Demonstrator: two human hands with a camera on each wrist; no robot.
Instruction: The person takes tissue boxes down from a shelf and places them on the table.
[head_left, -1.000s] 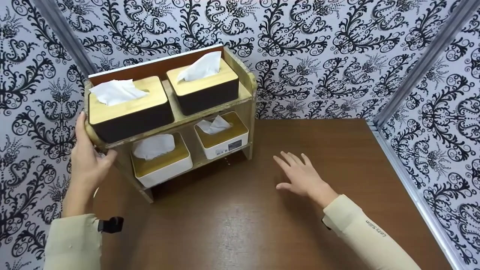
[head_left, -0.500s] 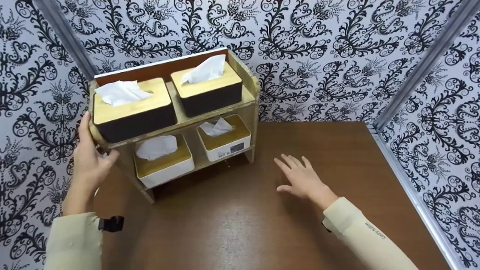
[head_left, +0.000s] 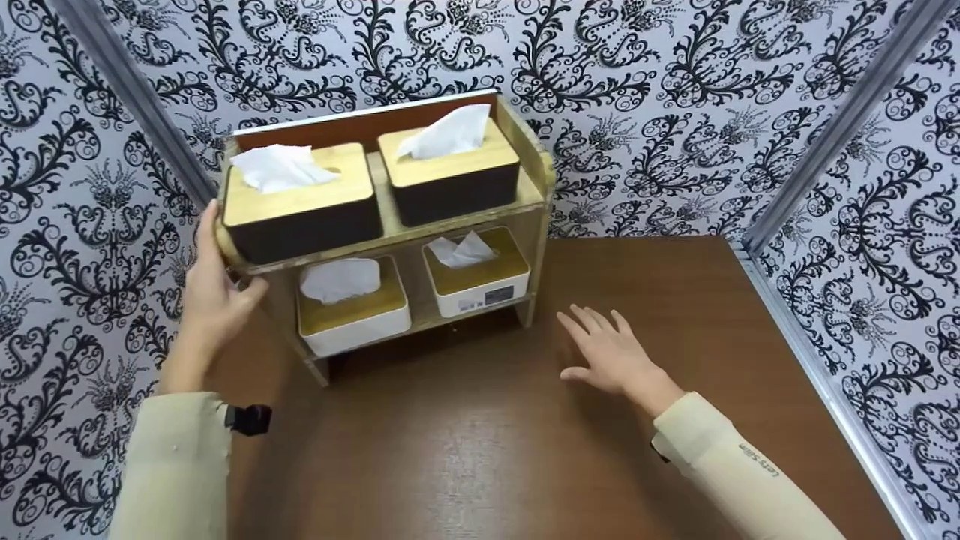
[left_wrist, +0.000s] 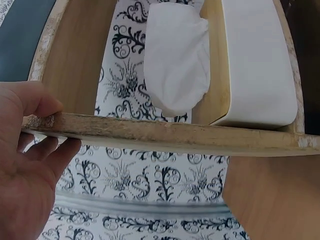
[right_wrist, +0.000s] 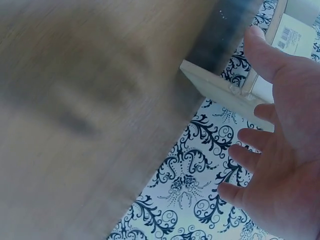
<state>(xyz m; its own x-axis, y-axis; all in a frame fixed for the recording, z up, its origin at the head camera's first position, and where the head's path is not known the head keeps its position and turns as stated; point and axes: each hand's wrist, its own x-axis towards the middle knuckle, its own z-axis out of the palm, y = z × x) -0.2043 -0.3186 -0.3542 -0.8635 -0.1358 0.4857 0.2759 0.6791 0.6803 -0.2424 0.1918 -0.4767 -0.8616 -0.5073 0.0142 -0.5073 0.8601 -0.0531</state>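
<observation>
A two-tier wooden shelf (head_left: 538, 262) stands at the back left of the table. Its top board bears two dark tissue boxes with pale wood lids, a left one (head_left: 307, 229) and a right one (head_left: 454, 195). On the lower board sit two white tissue boxes, the left (head_left: 360, 334) and the right (head_left: 480, 296). White tissue pokes out of each lid. My left hand (head_left: 217, 300) grips the shelf's left side panel (left_wrist: 165, 132), thumb and fingers on opposite faces. Fingers spread, my right hand (head_left: 611, 352) hovers over the table, just right of the shelf.
Brown wooden table (head_left: 450, 450) stretches in front of and to the right of the shelf. Patterned walls (head_left: 615, 135) enclose its back and sides, with a metal rail (head_left: 817, 382) along the right edge.
The shelf has shifted right with its tissue boxes, and my left hand has gone along, still gripping the side panel. My right hand has stayed nearly in place.
</observation>
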